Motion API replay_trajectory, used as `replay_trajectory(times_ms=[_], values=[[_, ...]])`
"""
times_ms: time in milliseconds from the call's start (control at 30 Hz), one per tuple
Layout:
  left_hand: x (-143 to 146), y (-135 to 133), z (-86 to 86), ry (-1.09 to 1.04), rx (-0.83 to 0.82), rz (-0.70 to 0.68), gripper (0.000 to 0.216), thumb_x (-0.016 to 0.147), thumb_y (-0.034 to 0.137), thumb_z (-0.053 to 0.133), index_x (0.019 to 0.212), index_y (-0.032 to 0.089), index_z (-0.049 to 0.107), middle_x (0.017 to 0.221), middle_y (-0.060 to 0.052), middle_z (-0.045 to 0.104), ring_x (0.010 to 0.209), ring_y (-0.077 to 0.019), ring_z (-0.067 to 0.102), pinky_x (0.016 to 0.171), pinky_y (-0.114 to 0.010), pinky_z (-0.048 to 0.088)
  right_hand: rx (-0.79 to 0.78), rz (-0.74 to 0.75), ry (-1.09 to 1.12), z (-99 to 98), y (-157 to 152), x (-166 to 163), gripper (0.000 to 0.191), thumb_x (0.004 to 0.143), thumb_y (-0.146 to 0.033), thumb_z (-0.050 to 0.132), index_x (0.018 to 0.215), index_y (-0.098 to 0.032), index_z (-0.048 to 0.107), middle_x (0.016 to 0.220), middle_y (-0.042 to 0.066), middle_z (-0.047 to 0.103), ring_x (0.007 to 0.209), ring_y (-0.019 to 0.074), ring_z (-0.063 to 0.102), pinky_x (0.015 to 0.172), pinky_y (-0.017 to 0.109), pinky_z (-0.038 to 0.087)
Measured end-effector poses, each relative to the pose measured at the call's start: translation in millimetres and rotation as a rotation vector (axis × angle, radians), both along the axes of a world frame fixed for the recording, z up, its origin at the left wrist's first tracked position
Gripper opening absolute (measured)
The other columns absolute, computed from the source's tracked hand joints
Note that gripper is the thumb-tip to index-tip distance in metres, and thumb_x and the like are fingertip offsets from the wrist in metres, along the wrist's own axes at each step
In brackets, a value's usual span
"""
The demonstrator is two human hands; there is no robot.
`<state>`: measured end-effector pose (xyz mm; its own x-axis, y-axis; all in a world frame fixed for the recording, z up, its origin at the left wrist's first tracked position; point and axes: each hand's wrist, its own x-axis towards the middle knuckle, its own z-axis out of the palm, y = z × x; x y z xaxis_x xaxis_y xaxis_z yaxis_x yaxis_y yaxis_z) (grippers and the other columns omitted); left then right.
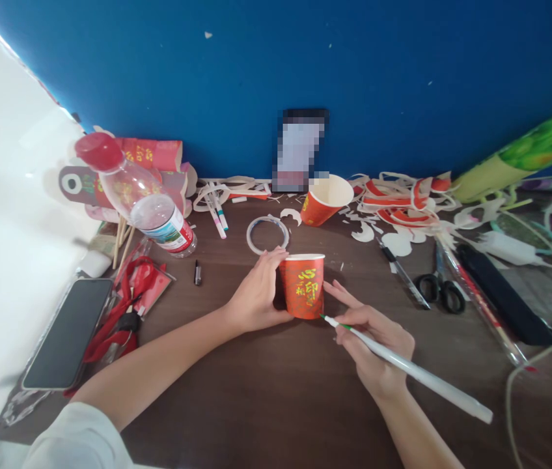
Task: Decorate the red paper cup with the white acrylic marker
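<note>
A red paper cup (304, 286) with gold lettering stands upright on the brown table (276, 391). My left hand (258, 294) is wrapped around the cup's left side, fingers closed on it. To the right of the cup, my right hand (376, 348) pinches a long white marker pen (413, 370). The pen's green tip touches the cup's lower right edge. My right forefinger stretches toward the cup.
A second red cup (323, 200) lies tipped behind, beside a clear ring (267, 234). Scissors (439, 286) and a black pen (404, 275) lie right, among paper scraps (398, 208). A water bottle (146, 202), a phone (68, 333) and red scissors (127, 306) sit left. Cables (539, 260) crowd the right edge.
</note>
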<state>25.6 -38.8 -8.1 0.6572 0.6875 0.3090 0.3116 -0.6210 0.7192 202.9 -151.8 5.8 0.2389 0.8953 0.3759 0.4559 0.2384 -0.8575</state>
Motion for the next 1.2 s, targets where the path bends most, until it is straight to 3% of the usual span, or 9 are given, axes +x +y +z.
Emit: replay_trajectory(times_ms=[400,600,800,1200], values=[[-0.6,-0.1,1.2,0.002,-0.025,-0.001,0.107,0.057,0.047,0.081,0.137,0.018,0.016,0.139,-0.022,0.043,0.138,-0.0375,0.036,0.114,-0.059,0.032,0.019,-0.003,0.043,0.4,1.2,-1.0,0.010,0.078,-0.015,0.060,0.069,-0.017,0.058,0.089,0.005,0.072,0.110,0.0286,0.063,0.092,0.041,0.055],[0.0,-0.8,2.0,0.012,-0.014,-0.001,0.106,0.057,0.046,0.082,0.136,0.018,0.019,0.138,-0.022,0.043,0.138,-0.0368,0.037,0.114,-0.059,0.032,0.083,-0.004,0.078,2.9,3.2,-3.1,0.005,0.081,-0.015,0.057,0.078,-0.018,0.060,0.070,0.000,0.068,0.104,0.0247,0.067,0.101,0.045,0.051],[0.0,-0.8,1.6,0.002,0.012,0.005,0.108,0.056,0.048,0.082,0.137,0.017,0.017,0.138,-0.023,0.043,0.137,-0.0384,0.037,0.112,-0.061,0.034,0.012,-0.034,-0.002,2.6,1.9,-3.5,0.003,0.081,-0.019,0.060,0.079,-0.018,0.061,0.088,0.004,0.071,0.108,0.0258,0.065,0.097,0.043,0.054],[-0.2,-0.9,1.0,0.000,0.029,0.011,0.108,0.057,0.046,0.083,0.137,0.017,0.017,0.137,-0.022,0.044,0.136,-0.0381,0.039,0.112,-0.061,0.035,0.034,-0.038,0.003,4.8,3.1,-4.1,0.006,0.083,-0.018,0.057,0.078,-0.016,0.060,0.098,0.007,0.071,0.107,0.0257,0.065,0.086,0.035,0.058]])
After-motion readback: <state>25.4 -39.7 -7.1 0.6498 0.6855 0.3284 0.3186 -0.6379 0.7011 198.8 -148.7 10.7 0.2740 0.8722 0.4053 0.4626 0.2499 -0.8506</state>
